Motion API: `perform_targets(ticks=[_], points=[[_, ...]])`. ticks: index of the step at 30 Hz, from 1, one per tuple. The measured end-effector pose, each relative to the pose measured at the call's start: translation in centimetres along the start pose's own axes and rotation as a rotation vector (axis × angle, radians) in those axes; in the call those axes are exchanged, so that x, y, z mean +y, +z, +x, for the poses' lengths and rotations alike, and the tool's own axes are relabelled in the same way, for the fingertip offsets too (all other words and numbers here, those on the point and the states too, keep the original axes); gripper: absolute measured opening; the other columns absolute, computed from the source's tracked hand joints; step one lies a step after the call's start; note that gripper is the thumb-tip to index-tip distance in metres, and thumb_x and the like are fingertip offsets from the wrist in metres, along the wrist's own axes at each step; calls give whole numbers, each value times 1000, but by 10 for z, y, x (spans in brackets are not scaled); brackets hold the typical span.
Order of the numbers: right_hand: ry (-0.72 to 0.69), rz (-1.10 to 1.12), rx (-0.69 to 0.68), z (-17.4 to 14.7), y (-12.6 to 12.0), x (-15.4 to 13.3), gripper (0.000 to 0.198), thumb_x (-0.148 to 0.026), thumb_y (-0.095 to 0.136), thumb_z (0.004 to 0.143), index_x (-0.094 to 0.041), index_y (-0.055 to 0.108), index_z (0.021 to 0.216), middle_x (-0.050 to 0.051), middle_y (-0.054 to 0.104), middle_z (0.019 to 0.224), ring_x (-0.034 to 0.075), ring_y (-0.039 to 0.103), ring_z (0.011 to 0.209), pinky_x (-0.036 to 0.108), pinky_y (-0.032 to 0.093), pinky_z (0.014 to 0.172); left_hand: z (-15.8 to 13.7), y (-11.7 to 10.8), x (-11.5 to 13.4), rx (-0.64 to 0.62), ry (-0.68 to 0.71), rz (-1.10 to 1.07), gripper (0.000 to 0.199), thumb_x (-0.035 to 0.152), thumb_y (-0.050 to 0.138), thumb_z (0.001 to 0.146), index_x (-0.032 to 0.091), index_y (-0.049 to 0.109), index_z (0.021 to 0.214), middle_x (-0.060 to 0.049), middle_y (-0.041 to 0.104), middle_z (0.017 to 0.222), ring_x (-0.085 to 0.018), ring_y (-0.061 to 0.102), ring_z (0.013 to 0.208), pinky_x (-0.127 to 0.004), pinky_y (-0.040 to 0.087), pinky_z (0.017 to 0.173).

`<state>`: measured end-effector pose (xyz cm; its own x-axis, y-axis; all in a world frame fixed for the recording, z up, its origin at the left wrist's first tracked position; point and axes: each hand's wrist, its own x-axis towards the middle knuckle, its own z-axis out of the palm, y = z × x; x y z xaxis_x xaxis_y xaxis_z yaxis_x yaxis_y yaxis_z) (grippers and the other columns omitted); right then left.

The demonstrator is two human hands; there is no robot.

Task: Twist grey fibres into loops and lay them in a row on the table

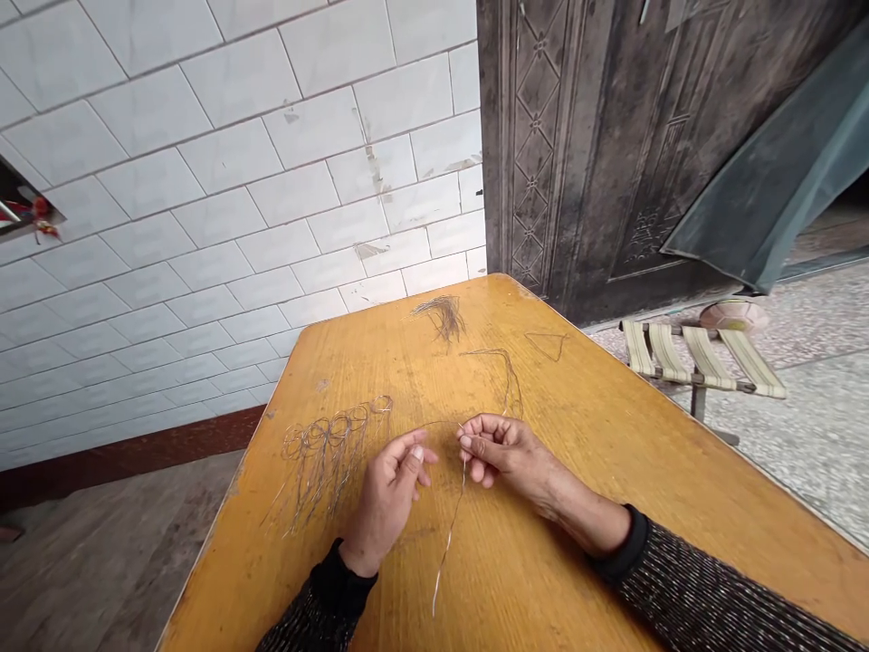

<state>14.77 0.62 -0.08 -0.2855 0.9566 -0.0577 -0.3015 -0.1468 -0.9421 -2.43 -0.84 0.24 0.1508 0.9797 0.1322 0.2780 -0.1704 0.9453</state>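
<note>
A thin wire (449,536) hangs from the fingertips of my right hand (506,453), its lower part twisted and its tip close to the tabletop. My right thumb and index finger pinch it. From there a thin strand arcs left to my left hand (394,489), whose thumb and index finger are closed on it. Beside my left hand lies a row of several wires with looped heads (339,430) and long loose tails. Just beyond my right hand, a few bent loose wires (508,371) rest on the wood.
The wooden table (584,534) carries a bundle of wires (444,317) near its far end and a bent triangular wire (547,344) at the right. A tiled wall (224,181) borders the far left side. A strapped folding stool (702,360) stands to the right, before a dark door (611,136).
</note>
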Motion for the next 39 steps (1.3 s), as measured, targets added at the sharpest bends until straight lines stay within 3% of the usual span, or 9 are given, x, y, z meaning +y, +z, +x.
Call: perform_targets(ticks=[4, 7, 10, 15, 23, 39], points=[[-7, -40, -19, 1, 0, 2, 40, -45, 67, 61, -15, 51, 82, -4, 56, 59, 3, 45, 35, 16, 32, 34, 1, 1, -2, 48, -151, -373, 36, 36, 54, 81, 16, 55, 111, -10, 59, 100, -11, 53, 70, -19, 41, 51], [-15, -85, -35, 0, 0, 4, 39, -45, 64, 63, -15, 50, 84, -6, 54, 57, 2, 40, 33, 16, 28, 34, 1, 6, -2, 95, -229, -615, 34, 33, 61, 76, 17, 58, 105, -7, 58, 98, -8, 52, 67, -17, 39, 50], [-1, -126, -54, 0, 2, 5, 36, -47, 61, 65, -14, 51, 79, -6, 51, 54, 2, 37, 31, 17, 24, 34, 3, 9, -4, 160, -244, -725, 32, 31, 67, 71, 16, 60, 99, -5, 59, 89, -6, 51, 60, -17, 38, 49], [-26, -171, -44, 0, 3, 8, 37, -50, 55, 72, -15, 48, 62, -6, 47, 47, 2, 34, 29, 18, 23, 35, 4, 10, -6, 172, -191, -712, 27, 25, 72, 65, 14, 62, 87, -3, 62, 79, -6, 54, 59, -18, 41, 53], [-50, -188, 52, 4, 1, 10, 40, -50, 57, 70, -16, 45, 53, -6, 45, 42, 2, 34, 28, 18, 21, 34, 0, 8, 2, 202, -105, -546, 27, 27, 73, 63, 13, 64, 84, -4, 64, 78, -11, 58, 63, -22, 46, 56], [-10, -249, -5, 2, 4, 9, 39, -50, 57, 67, -16, 45, 54, -6, 46, 44, 2, 33, 28, 17, 20, 31, 2, 5, -2, 167, -30, -513, 27, 33, 69, 67, 12, 61, 82, -2, 61, 70, -9, 54, 55, -22, 44, 50]])
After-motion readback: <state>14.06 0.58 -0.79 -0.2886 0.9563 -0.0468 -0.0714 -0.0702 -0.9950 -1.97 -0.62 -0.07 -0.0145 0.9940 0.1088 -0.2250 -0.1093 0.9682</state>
